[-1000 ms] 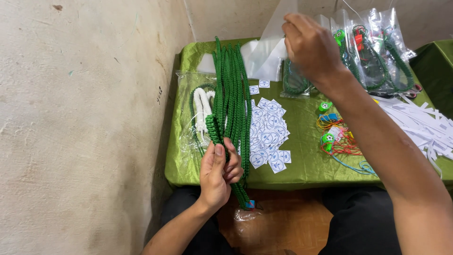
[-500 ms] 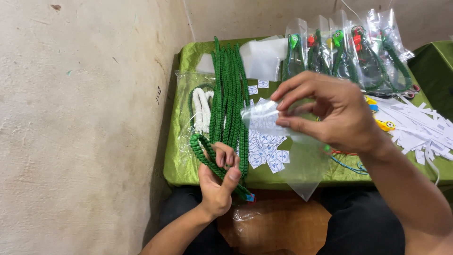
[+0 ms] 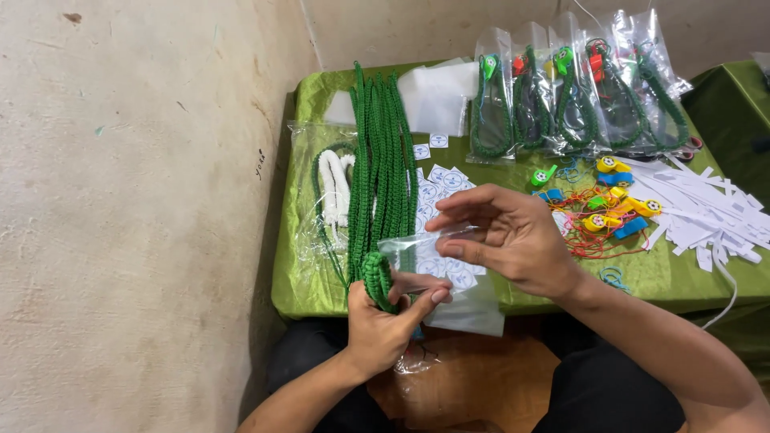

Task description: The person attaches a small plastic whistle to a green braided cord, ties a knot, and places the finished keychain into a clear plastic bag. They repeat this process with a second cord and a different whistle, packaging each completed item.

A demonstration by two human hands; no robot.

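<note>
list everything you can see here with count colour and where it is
green cloth table: one, in front of the person
loose braided cords: a bunch, count unclear, green, lying along the table's left part
folded cord: one, green, in the left hand
clear bag: one, held open between both hands
white cords: a few, inside a clear bag at the table's left edge
small paper labels: many, white and blue, mid table
packed bags: about five, clear with green cords inside, at the back
whistles: several, yellow, blue and green, right of centre
paper strips: a pile, white, far right
left hand: grips the folded cord
right hand: pinches the clear bag
</note>
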